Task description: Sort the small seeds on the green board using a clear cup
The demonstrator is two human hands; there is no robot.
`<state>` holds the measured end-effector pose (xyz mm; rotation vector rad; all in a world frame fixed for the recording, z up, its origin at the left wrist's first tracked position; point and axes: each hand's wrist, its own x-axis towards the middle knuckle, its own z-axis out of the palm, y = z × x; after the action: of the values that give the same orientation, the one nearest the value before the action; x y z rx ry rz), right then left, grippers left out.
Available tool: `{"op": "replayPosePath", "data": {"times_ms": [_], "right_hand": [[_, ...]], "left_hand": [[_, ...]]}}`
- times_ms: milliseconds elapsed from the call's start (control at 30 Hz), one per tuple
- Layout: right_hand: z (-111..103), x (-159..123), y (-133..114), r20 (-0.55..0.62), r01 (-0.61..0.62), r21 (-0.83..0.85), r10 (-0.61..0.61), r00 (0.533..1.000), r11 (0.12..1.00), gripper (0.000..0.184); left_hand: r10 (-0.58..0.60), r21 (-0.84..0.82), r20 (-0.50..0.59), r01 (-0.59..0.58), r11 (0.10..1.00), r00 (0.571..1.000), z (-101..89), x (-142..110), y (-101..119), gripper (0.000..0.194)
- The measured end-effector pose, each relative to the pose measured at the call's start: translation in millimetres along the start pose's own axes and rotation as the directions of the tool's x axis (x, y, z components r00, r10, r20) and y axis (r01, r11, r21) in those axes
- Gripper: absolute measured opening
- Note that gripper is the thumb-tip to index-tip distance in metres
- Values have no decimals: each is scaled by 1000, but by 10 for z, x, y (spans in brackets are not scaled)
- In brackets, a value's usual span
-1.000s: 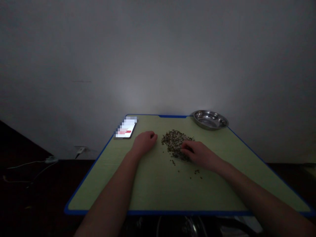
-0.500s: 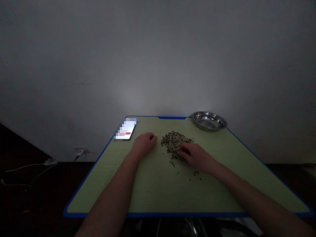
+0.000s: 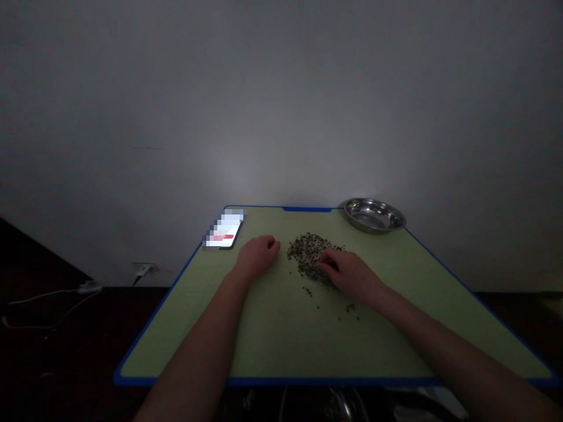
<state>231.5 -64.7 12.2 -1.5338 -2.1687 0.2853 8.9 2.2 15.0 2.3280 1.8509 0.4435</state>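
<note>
Well inside blue edges (image 3: 308, 383), right grip (image 3: 352, 274) at grains (image 3: 307, 248), closure unclear, left grip (image 3: 257, 255) closed

Looks like a dim room in a home: a blue-edged tabletop (image 3: 272, 346) by a plain wall (image 3: 281, 105), a plug (image 3: 143, 269), trailing cords (image 3: 44, 297), a phone (image 3: 227, 231), a metal bowl (image 3: 373, 218).

Table (image 3: 272, 337): phone (image 3: 225, 228) far left | loose bits (image 3: 307, 247) mid | bowl (image 3: 373, 223) far right
</note>
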Motion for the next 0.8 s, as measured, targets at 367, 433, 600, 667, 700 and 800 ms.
{"op": "replayPosePath", "data": {"times_ms": [367,433,600,667,700,800], "right_hand": [[40,66,-20,-24,4,-58,-6,1000,998,11],[50,80,-28,-25,11,-58,-12,1000,998,11],[58,114,-63,-25,21,-66,-22,999,998,11],[51,123,-82,-24,22,-65,-23,999,998,12],[47,126,-92,-25,19,-64,-20,999,998,12],[38,134,-117,-35,9,-60,-11,999,998,13]], "left_hand": [[0,7,1,0,1000,1000,31,12,-19,36],[-2,-4,0,2,1000,1000,30,7,-22,36],[-5,-12,14,5,1000,1000,22,2,-19,37],[-1,-6,11,1,1000,1000,20,3,-17,37],[0,-4,10,0,1000,1000,19,4,-16,38],[-4,-1,10,4,1000,1000,14,3,-11,38]]}}
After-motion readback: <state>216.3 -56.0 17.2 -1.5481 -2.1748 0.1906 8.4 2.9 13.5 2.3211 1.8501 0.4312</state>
